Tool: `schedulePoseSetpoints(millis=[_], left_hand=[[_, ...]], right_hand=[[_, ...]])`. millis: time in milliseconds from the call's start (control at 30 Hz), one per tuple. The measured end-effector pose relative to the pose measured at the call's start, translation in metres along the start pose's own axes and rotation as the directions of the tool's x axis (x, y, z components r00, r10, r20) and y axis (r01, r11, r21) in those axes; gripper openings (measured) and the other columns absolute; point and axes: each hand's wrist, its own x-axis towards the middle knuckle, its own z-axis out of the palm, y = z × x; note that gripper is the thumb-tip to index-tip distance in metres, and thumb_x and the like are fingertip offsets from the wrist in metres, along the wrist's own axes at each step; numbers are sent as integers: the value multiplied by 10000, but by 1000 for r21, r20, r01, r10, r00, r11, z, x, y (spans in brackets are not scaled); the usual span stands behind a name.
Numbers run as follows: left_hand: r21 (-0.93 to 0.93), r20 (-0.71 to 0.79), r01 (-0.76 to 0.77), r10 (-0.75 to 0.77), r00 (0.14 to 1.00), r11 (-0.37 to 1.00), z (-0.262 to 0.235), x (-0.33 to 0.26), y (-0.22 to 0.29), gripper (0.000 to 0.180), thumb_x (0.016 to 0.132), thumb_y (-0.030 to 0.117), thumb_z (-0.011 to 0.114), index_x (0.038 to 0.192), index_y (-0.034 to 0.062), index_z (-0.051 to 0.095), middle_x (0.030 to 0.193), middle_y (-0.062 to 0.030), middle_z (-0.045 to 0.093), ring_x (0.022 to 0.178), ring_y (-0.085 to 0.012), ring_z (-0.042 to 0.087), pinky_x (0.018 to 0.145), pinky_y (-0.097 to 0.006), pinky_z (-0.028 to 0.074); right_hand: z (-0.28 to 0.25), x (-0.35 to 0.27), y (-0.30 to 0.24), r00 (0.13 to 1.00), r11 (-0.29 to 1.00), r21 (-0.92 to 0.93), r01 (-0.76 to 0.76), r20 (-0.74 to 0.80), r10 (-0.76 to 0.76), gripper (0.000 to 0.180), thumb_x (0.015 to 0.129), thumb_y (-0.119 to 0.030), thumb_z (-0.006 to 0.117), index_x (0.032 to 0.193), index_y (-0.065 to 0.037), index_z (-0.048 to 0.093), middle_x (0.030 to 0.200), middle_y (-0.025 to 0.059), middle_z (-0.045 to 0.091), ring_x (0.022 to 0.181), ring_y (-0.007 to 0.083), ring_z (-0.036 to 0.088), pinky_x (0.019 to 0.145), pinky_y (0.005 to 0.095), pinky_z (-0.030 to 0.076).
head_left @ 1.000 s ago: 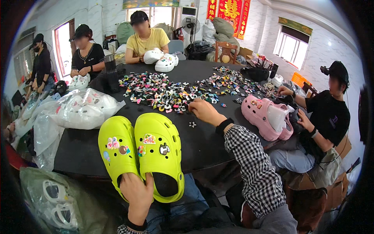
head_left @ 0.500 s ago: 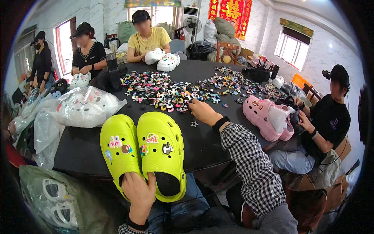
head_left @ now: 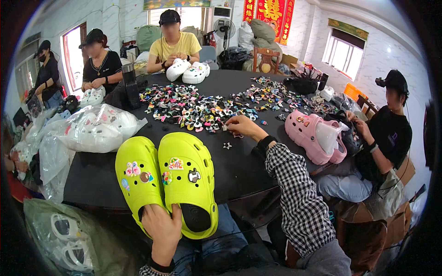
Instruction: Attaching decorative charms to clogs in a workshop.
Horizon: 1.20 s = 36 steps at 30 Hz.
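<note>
A pair of lime-green clogs point(head_left: 188, 158) leans against the table's near edge, toes pointing away from me. Colourful charms sit in several of the holes on both uppers. My left hand point(head_left: 161, 227) grips the pair at the heel openings, its fingers inside the left clog and its thumb at the right one. At the near edge of a spread pile of small shoe charms point(head_left: 198, 108), my right hand point(head_left: 246, 127) is closed in a pinch. What its fingertips hold is too small to make out. A star-shaped charm point(head_left: 227, 146) lies alone just nearer to me.
Bagged white clogs point(head_left: 103, 129) lie on the left, a pink pair point(head_left: 311, 135) on the right. A dark bottle point(head_left: 130, 85) stands near the pile. Several people sit or stand around the black table point(head_left: 248, 172). Below left is a green bag point(head_left: 55, 211) with white clogs.
My right hand has lifted a little and bent at the wrist, its fingers drawn together at the pile's edge. My left hand still grips the green clogs. The view has shifted slightly.
</note>
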Motion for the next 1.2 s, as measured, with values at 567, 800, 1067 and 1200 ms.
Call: schedulePoseSetpoints(millis=[567, 800, 1067, 1200], left_hand=[[-36, 73, 67, -65, 995, 997, -3, 0, 2, 570, 793, 195, 673, 1216, -101, 432, 1061, -301, 530, 974, -498, 527, 806, -528, 437], [4, 44, 34, -34, 998, 999, -1, -2, -2, 564, 766, 234, 683, 1161, -103, 466, 980, -275, 522, 883, -466, 542, 735, -515, 449], [4, 33, 35, -36, 999, 999, 0, -2, -1, 552, 769, 242, 682, 1143, -108, 477, 972, -275, 525, 872, -466, 545, 736, -511, 451], [18, 31, 23, -24, 999, 1000, 0, -1, 0, 541, 768, 247, 682, 1129, -106, 487, 972, -274, 525, 867, -466, 545, 736, -511, 451]], right_hand=[[15, -7, -13, 935, 818, -523, 239, -103, -340, 252, 776, -160, 608, 954, -15, 712, 865, 188, 687, 805, 325, 666, 763, 400, 525], [18, -5, -26, 985, 959, -276, 67, -136, -107, 250, 803, -185, 607, 967, -33, 720, 852, 153, 698, 805, 274, 674, 754, 375, 524], [13, 1, -9, 974, 824, -557, 104, -110, -197, 239, 851, -171, 566, 1000, -64, 719, 928, 160, 696, 841, 331, 661, 771, 411, 529], [21, 4, -10, 869, 683, -664, 304, -100, -484, 197, 870, -157, 566, 982, -63, 698, 925, 173, 655, 850, 352, 650, 751, 464, 525]])
